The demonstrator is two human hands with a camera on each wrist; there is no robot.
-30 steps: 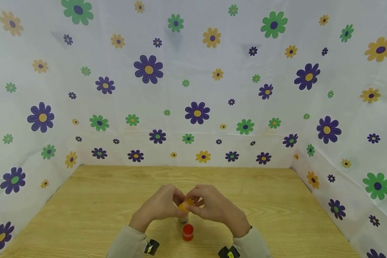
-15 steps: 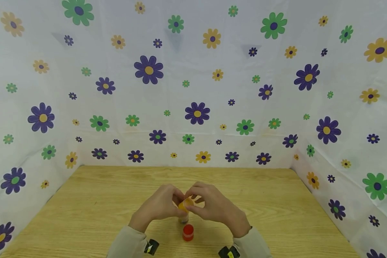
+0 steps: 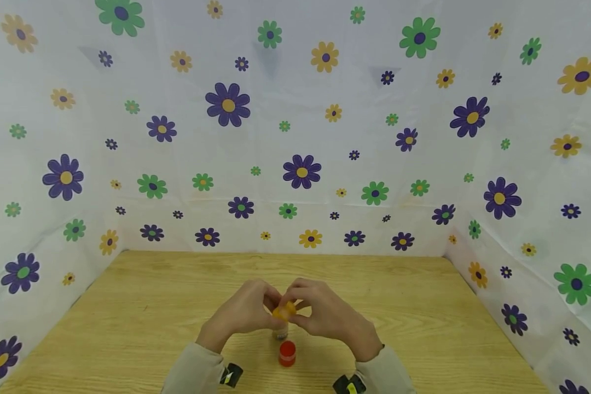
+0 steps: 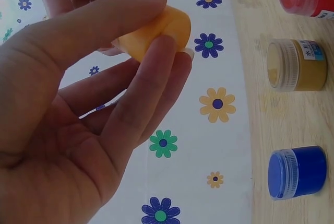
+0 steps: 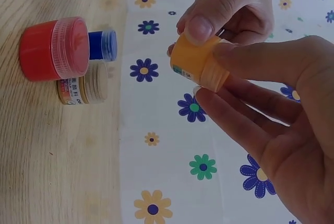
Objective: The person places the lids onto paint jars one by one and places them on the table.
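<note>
Both hands hold a small orange-yellow paint jar [image 3: 284, 311] above the table, tilted on its side in the right wrist view. My left hand [image 3: 246, 309] grips the coloured body of the jar [image 5: 188, 59] between thumb and fingers. The thumb and fingers of my right hand [image 3: 327, 312] pinch its translucent lid [image 5: 213, 77]. Just below the hands a red paint jar [image 3: 287, 354] stands on the table. Behind it an ochre paint jar [image 4: 297, 65] is partly covered by the left hand in the head view. A blue paint jar [image 4: 297, 173] shows only in the wrist views.
The pale wooden table [image 3: 177, 284] is enclosed at the back and both sides by a white flower-printed cloth [image 3: 276, 148]. The standing jars form a row close under the hands. Each wrist wears a black camera strap, below its sleeve cuff.
My right fingers have shifted a little around the lid, and the jar's tilt varies slightly. The left hand stays nearly where it was, and the red jar has not moved.
</note>
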